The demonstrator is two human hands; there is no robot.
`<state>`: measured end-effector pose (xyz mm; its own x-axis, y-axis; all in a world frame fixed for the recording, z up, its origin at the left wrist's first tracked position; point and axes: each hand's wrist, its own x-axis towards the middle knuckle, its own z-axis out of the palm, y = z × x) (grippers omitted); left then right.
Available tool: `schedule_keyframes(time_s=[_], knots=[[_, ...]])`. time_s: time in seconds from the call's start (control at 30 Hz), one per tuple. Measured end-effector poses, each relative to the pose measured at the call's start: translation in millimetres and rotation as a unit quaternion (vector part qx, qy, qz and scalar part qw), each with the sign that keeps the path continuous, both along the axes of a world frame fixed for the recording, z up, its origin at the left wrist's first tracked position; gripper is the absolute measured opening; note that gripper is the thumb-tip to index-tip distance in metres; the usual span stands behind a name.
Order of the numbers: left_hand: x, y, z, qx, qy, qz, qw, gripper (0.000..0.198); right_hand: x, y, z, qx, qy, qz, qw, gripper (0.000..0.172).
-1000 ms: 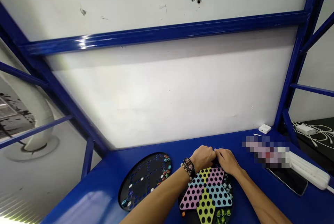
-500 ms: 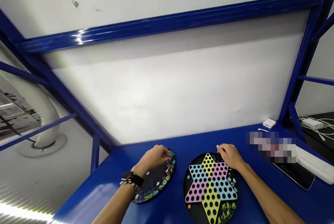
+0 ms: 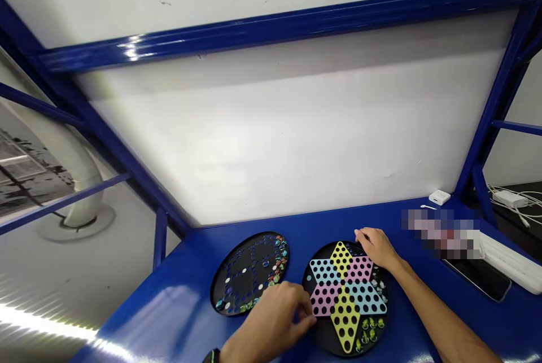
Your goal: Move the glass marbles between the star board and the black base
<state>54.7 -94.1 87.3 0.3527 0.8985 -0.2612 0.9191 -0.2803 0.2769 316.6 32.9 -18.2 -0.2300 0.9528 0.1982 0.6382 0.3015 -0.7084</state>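
A round black Chinese checkers board (image 3: 320,336) with a yellow, pink and blue star lies on the blue tabletop. My left hand (image 3: 277,318) is at its left edge, thumb and forefinger pinched together by the lower pink triangle; what lies between the tips is hidden. My right hand (image 3: 376,247) is curled at the far right rim of this board. Yellow-green pieces (image 3: 369,330) sit on the board's near right side, clear ones (image 3: 378,285) above them. Left of it lies a second round black board (image 3: 243,283) with holes and colored glass-like pieces (image 3: 280,250) along its right side.
On the right lie a black phone (image 3: 478,279), a long white object (image 3: 510,261) and a blurred-out item (image 3: 440,233). A small white box (image 3: 439,197) stands near the back. A white wall panel and blue metal frame (image 3: 271,30) rise behind the table.
My left hand has moved from the left board toward me and right, to the star board's edge. The orange piece there is no longer visible. My right hand stays at the rim.
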Motion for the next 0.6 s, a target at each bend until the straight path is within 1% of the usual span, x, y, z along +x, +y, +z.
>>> schedule_keyframes(time_s=[0.07, 0.17, 0.3, 0.43, 0.5, 0.6], knots=[[12.2, -9.6, -3.7, 0.004, 0.050, -0.008, 0.999, 0.017, 0.5, -0.6, 1.1, -0.001, -0.001, 0.002, 1.000, 0.049], [21.4, -9.4, -5.1, 0.001, 0.120, 0.002, 0.993, 0.023, 0.6, -1.1, 2.1, 0.002, 0.001, 0.004, 1.000, 0.050], [32.7, -4.5, 2.3, -0.020, 0.190, 0.023, 0.981, 0.023, 0.6, -1.0, 2.3, 0.009, -0.004, -0.002, 1.000, 0.050], [49.2, -10.8, 6.5, -0.033, 0.215, 0.033, 0.975, 0.027, 0.6, -1.1, 2.6, 0.008, -0.020, -0.002, 1.000, 0.051], [55.2, -15.4, 3.2, -0.045, 0.225, 0.041, 0.972, 0.029, 0.7, -1.1, 2.5, 0.008, -0.026, -0.002, 1.000, 0.052], [56.6, -20.0, -10.0, -0.047, 0.221, 0.055, 0.973, 0.035, 0.6, -0.8, 2.0, 0.009, -0.029, -0.002, 1.000, 0.051]])
